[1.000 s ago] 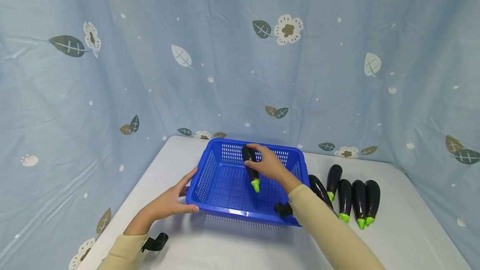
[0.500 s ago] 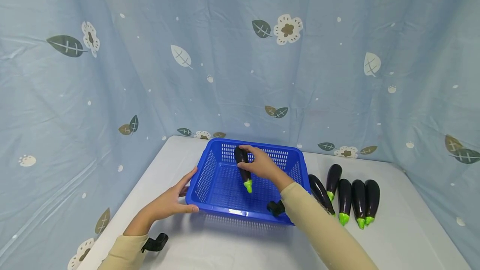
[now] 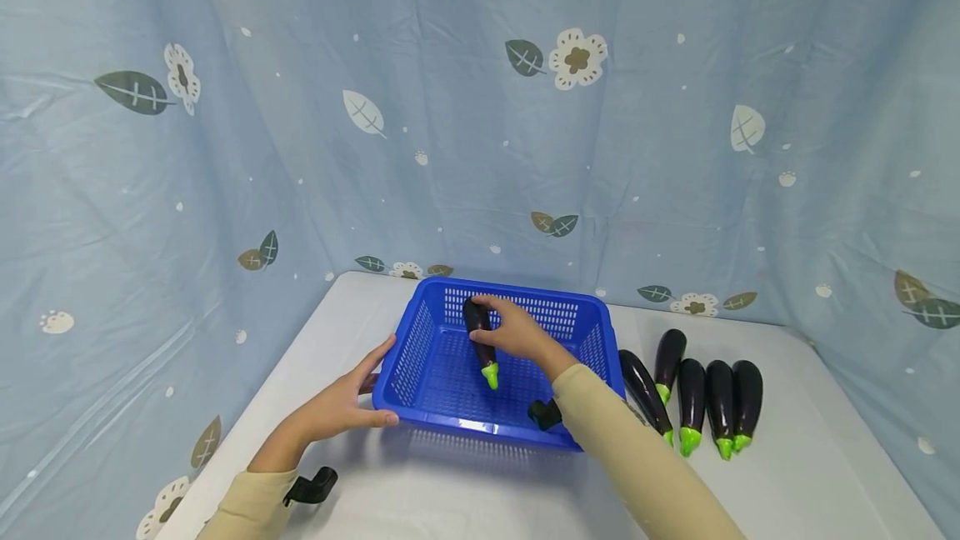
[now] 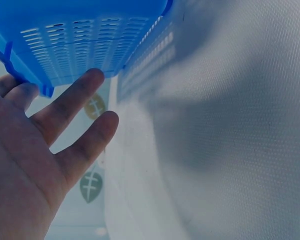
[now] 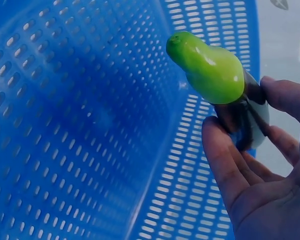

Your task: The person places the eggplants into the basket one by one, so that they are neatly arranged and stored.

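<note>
In the head view a blue plastic basket (image 3: 450, 390) with slotted walls stands on the white table. My right hand (image 3: 517, 332) pinches a dark purple eggplant (image 3: 479, 330) inside the basket's outline, its bright green stem end angled down toward me. The right wrist view shows that stem end (image 5: 215, 72) up close, with thumb and fingers on either side of the dark body. My left hand (image 3: 341, 402) rests against the basket's left front corner. In the left wrist view two of its fingers (image 4: 72, 105) reach out straight below the slotted wall.
Several more eggplants (image 3: 691, 398) lie on the table right of the basket, the nearest one (image 3: 643, 390) close to its right wall. White cloth covers the table (image 3: 480, 507). A blue patterned curtain (image 3: 465, 148) hangs behind and at the sides.
My right hand has moved left and slightly down with the eggplant inside the basket. The left hand and the basket have stayed in place.
</note>
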### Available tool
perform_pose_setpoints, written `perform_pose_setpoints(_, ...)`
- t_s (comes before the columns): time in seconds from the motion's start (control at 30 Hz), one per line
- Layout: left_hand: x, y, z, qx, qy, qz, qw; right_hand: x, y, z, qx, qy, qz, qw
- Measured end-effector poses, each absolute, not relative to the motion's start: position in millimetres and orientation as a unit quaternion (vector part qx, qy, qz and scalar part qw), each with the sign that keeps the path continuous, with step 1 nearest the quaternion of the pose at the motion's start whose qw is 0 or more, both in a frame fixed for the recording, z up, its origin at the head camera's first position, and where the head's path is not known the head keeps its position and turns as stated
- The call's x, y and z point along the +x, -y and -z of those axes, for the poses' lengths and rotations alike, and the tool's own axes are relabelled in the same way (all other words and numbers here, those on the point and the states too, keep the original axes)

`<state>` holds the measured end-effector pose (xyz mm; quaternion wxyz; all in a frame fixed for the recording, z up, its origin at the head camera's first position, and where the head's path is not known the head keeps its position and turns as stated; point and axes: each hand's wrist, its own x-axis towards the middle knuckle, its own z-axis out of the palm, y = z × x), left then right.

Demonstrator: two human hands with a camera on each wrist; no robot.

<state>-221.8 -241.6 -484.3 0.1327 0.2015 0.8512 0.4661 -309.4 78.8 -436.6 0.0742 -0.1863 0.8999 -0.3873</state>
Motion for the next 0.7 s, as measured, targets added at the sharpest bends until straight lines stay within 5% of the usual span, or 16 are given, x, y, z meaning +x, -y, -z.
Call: perform_pose_setpoints(0.7,-221,242,485,0.206,-0.851,-0.465,0.128,-312,-58,446,-0.21,-0.889,0.385,0.13)
